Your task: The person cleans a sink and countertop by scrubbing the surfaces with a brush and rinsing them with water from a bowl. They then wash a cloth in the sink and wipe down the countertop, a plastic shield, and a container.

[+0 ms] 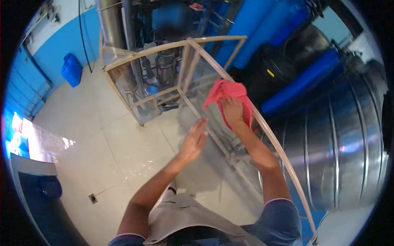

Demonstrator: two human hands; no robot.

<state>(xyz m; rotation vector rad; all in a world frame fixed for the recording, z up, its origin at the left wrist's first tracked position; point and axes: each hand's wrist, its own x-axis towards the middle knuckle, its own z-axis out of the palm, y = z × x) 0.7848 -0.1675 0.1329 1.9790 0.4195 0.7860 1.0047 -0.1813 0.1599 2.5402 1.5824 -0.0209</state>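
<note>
My right hand [232, 111] presses a red cloth [223, 88] against a clear panel, close to the upper rail of a wood-coloured frame [266, 125]. The cloth bunches up above and beside the fingers. My left hand [194, 141] is held out in front of the panel with its fingers stretched, holding nothing. The lower rail [217, 143] of the frame passes behind that hand. Through the panel, pipes and a pump-like machine [165, 61] show inside the frame.
On the right stands a large ribbed metal tank [340, 143]. Blue cylinders [262, 24] and a black vessel [269, 67] stand behind the frame. A blue jerrycan [72, 69] is by the far wall. The tiled floor [102, 160] looks wet and has a drain [93, 198].
</note>
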